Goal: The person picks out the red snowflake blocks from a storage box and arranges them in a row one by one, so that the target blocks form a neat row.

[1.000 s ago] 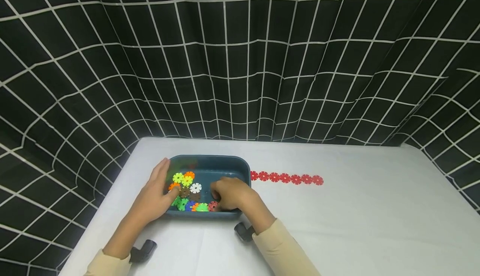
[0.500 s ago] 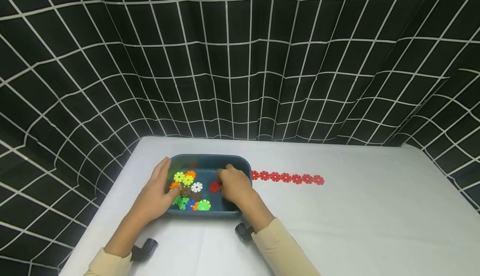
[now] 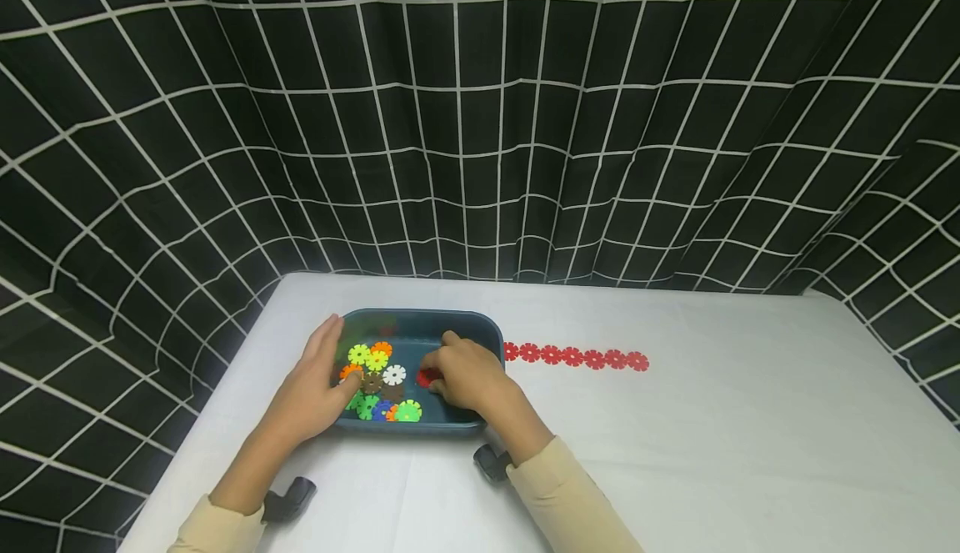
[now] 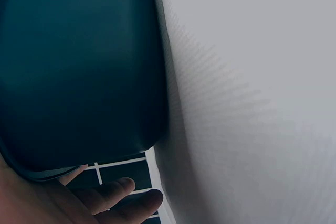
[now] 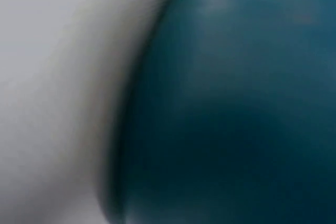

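A dark teal plastic bin (image 3: 408, 319) holds flower-shaped interlocking discs. My left hand (image 3: 303, 399) holds its left rim, thumb inside and fingers along the outside; in the left wrist view these fingers (image 4: 113, 195) reach past the bin's wall (image 4: 79, 77). Inside the bin's right half, my right hand (image 3: 468, 374) has curled fingers and thumb at a red disc (image 3: 426, 377), seemingly pinching it and partly covering it. Left of that lie a white disc (image 3: 393, 374) and several yellow, orange, brown, green and blue ones. Only the blurred bin wall (image 5: 226, 103) shows in the right wrist view.
A straight row of several red discs (image 3: 572, 356) runs rightward over the white tabletop (image 3: 712, 436) from the bin's right side. Black cloth with a white grid (image 3: 480, 119) hangs behind and at both sides. Dark wrist devices (image 3: 290, 500) sit beneath the forearms.
My right hand has gone from the bin's front, lifting up and right with a red disc left uncovered, then back left onto that disc. My left hand stays at the rim.
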Demonstrator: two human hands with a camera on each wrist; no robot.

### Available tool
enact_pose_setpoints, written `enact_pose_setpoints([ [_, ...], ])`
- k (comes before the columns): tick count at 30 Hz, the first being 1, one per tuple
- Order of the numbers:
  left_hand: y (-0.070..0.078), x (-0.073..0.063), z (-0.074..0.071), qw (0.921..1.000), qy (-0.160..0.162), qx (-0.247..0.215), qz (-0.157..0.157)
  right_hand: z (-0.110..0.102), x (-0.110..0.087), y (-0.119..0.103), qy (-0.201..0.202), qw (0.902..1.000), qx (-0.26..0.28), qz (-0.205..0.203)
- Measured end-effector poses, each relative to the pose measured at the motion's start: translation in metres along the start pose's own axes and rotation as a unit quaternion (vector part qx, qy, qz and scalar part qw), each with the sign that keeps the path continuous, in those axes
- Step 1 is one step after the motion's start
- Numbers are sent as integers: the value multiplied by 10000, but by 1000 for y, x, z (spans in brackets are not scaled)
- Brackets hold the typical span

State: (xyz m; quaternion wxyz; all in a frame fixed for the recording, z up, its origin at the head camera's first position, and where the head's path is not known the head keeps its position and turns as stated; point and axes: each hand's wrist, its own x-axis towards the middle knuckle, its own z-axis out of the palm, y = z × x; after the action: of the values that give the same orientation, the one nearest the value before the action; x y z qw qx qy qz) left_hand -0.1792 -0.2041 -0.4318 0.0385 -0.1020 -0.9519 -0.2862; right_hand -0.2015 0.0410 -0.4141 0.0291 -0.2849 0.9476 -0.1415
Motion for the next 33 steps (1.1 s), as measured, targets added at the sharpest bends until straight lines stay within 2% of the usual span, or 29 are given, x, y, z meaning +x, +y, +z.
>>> enact_pose_setpoints([
  [5, 0, 0, 0, 10000, -9, 13, 0, 2, 1, 1, 275, 9995, -147, -99],
  [14, 1, 0, -1, 10000, -19, 24, -4, 0, 2, 1, 91, 9993, -283, 210],
  [24, 2, -1, 0, 10000, -23, 24, -23, 4, 5, 2, 748, 9970, -58, 193],
  [28, 3, 0, -1, 10000, -18, 23, -15, 3, 6, 2, 1051, 9941, 199, 185],
  [33, 3, -1, -2, 10000, -8, 32, -24, 0, 5, 2, 1016, 9911, 812, 285],
])
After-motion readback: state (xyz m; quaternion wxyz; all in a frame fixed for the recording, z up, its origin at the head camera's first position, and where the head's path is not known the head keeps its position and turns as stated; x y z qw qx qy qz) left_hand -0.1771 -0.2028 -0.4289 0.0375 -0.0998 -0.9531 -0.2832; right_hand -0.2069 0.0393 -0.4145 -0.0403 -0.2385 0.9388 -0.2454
